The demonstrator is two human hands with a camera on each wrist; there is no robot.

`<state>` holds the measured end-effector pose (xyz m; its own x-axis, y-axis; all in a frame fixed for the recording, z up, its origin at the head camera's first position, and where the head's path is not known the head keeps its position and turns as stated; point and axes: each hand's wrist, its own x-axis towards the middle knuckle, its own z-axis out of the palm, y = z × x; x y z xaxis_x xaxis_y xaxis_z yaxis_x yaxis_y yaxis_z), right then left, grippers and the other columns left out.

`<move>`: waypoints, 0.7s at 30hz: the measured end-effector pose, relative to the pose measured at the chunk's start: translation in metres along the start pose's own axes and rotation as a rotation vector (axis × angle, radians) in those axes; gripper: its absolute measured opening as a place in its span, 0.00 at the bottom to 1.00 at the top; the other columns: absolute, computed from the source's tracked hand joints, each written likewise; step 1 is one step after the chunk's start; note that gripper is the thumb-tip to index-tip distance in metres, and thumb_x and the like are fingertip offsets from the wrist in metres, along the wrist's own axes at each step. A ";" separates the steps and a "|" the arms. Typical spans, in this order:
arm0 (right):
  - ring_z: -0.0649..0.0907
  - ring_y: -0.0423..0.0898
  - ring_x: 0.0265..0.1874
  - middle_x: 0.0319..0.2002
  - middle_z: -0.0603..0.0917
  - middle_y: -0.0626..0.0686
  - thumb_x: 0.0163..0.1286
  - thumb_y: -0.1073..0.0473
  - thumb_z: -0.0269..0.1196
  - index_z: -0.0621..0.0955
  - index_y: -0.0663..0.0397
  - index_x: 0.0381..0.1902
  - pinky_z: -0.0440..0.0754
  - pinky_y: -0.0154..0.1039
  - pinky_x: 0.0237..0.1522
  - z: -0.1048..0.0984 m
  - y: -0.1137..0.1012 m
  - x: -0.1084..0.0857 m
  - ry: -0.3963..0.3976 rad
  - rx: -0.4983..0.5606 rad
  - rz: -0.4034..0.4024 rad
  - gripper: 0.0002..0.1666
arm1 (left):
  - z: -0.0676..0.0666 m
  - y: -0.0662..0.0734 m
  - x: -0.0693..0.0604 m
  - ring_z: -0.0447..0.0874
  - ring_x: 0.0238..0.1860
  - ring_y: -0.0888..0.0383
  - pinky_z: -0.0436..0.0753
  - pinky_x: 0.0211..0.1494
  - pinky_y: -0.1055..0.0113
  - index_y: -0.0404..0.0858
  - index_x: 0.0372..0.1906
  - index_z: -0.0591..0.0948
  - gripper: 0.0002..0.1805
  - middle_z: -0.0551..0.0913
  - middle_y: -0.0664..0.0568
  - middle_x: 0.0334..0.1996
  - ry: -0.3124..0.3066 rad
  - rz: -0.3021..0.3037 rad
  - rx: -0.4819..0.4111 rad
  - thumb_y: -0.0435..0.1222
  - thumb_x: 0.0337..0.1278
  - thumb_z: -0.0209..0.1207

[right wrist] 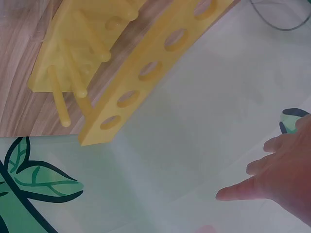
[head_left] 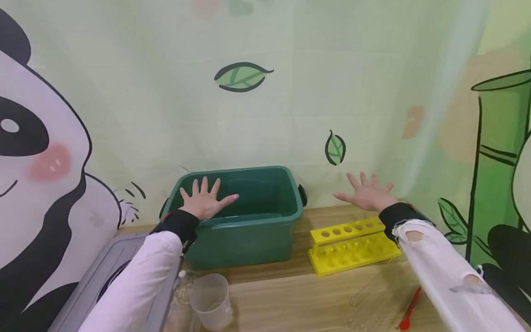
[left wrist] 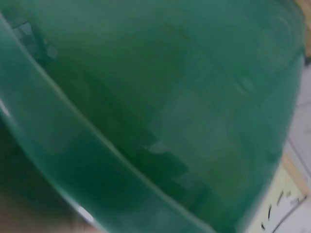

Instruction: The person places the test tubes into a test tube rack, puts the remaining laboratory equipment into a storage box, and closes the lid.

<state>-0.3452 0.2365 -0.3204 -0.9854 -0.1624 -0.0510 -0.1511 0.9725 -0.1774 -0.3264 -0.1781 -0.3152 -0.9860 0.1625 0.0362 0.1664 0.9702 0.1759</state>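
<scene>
My left hand (head_left: 203, 201) is held over the front of a green plastic tub (head_left: 249, 244), its fingers spread and nothing in it. In the left wrist view the tub's wall (left wrist: 194, 87) and rim fill most of the picture; the hand itself is hardly seen there. With fingers also spread, my right hand (head_left: 367, 193) hovers above and behind a yellow test tube rack (head_left: 352, 249), holding nothing. The right wrist view has the rack (right wrist: 131, 97), with its holes and pegs, apart from the right hand (right wrist: 282, 170).
A clear plastic beaker (head_left: 211, 299) stands at the front left, beside a clear bottle (head_left: 182, 286). Behind my left sleeve lies a grey lid (head_left: 120, 258). Clear glass tubes (head_left: 369, 295) and a red spoon-like tool (head_left: 410, 311) lie at right. A printed curtain (head_left: 282, 115) hangs behind.
</scene>
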 end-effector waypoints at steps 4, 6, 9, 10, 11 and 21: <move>0.37 0.74 0.59 0.65 0.40 0.72 0.57 0.23 0.40 0.46 0.57 0.70 0.32 0.76 0.42 0.002 0.009 -0.003 0.003 0.011 0.017 0.57 | -0.010 0.019 -0.005 0.33 0.64 0.35 0.37 0.56 0.36 0.38 0.70 0.44 0.46 0.41 0.32 0.67 0.076 0.061 -0.071 0.66 0.57 0.35; 0.37 0.74 0.59 0.65 0.40 0.73 0.56 0.22 0.41 0.46 0.58 0.70 0.32 0.76 0.42 0.004 0.015 -0.005 0.002 0.023 0.026 0.58 | -0.016 0.035 -0.011 0.36 0.64 0.35 0.41 0.57 0.37 0.38 0.70 0.46 0.45 0.44 0.32 0.66 0.136 0.124 -0.074 0.63 0.59 0.37; 0.36 0.75 0.58 0.64 0.39 0.74 0.56 0.22 0.41 0.45 0.59 0.69 0.31 0.75 0.42 0.008 0.026 -0.010 -0.011 0.049 0.038 0.59 | -0.021 0.065 -0.023 0.40 0.64 0.36 0.47 0.59 0.41 0.36 0.69 0.49 0.42 0.48 0.33 0.65 0.224 0.236 -0.044 0.60 0.61 0.40; 0.36 0.75 0.58 0.64 0.39 0.75 0.56 0.22 0.41 0.45 0.60 0.69 0.31 0.76 0.41 0.009 0.030 -0.012 -0.014 0.054 0.041 0.59 | -0.022 0.074 -0.026 0.42 0.64 0.36 0.49 0.59 0.43 0.35 0.69 0.51 0.41 0.50 0.32 0.65 0.255 0.277 -0.029 0.59 0.61 0.40; 0.35 0.76 0.58 0.63 0.39 0.75 0.55 0.21 0.41 0.44 0.60 0.69 0.31 0.76 0.41 0.010 0.034 -0.014 -0.019 0.058 0.045 0.60 | -0.022 0.084 -0.030 0.43 0.64 0.37 0.51 0.59 0.44 0.34 0.68 0.52 0.40 0.51 0.33 0.64 0.276 0.313 -0.020 0.58 0.62 0.40; 0.36 0.80 0.55 0.61 0.38 0.79 0.55 0.21 0.41 0.43 0.62 0.68 0.33 0.76 0.41 0.019 0.060 -0.027 -0.022 0.095 0.065 0.61 | 0.005 0.139 -0.047 0.56 0.59 0.43 0.64 0.56 0.59 0.30 0.64 0.59 0.34 0.59 0.36 0.60 0.301 0.525 -0.021 0.53 0.65 0.42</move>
<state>-0.3266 0.2961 -0.3481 -0.9908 -0.1041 -0.0869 -0.0776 0.9609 -0.2657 -0.2568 -0.0503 -0.2973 -0.7274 0.5580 0.3993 0.6335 0.7697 0.0784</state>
